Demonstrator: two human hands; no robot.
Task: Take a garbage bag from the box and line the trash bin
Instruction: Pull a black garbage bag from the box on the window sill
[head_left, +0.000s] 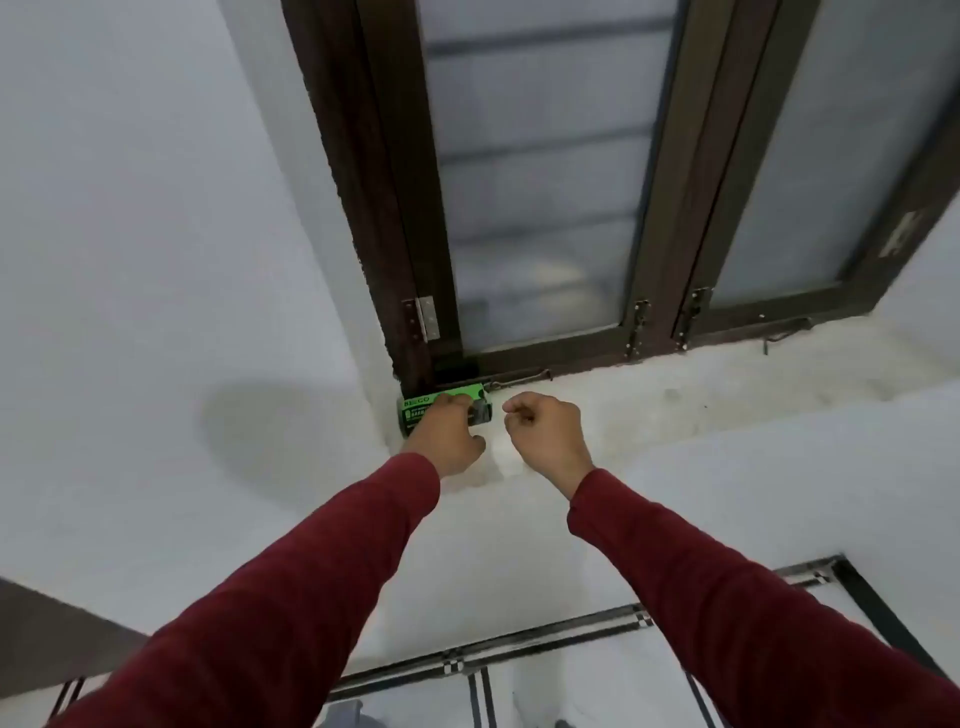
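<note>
While right hand (543, 428) curled, left hand (447, 431) grips box (415, 408).

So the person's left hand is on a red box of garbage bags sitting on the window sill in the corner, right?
Not quite: the box is green, not red, as the head view shows. The rest holds: the left hand is on it, and it sits on the window sill in the corner.

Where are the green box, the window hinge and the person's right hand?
green box (415, 408): head view, its printed left end.
window hinge (426, 317): head view, its metal plate.
right hand (545, 428): head view, its back.
</note>
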